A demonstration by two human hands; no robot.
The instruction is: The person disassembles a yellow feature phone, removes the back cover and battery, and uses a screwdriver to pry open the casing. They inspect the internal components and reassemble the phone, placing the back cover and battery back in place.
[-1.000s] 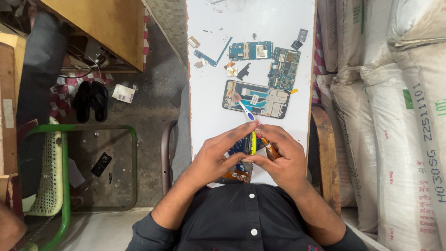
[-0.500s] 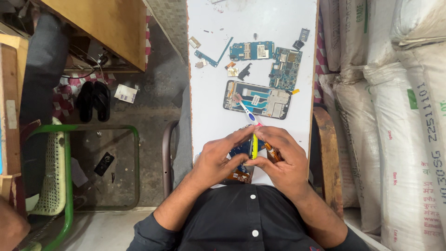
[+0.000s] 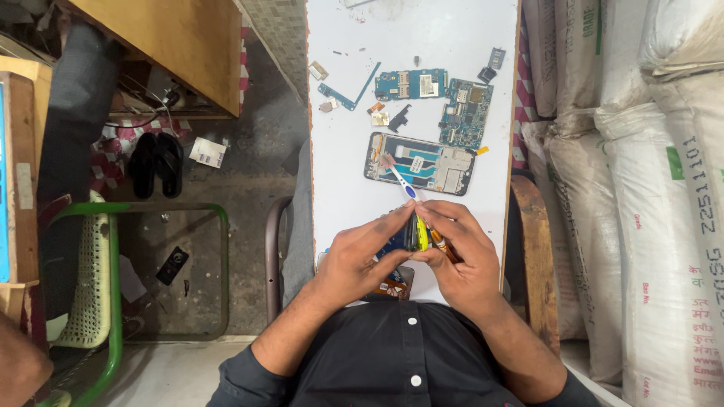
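Both the left hand [image 3: 360,260] and the right hand [image 3: 461,260] have their fingers clamped on a small dark and yellow phone part [image 3: 415,232], held on edge just above the near end of the white worktop [image 3: 339,181]. At twelve o'clock from it lie a toothbrush [image 3: 398,175] across an open phone frame [image 3: 430,164], and beyond them, two circuit boards [image 3: 411,84].

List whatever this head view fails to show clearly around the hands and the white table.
- Small dark and yellow part pinched between both hands: mostly covered by the fingers, so its kind is unclear.
- Orange-handled tool in the right hand: its tip is hidden behind the fingers.
- Blue and orange items under the left hand: largely covered.
- Tiny loose bits on the white table: too small to identify.
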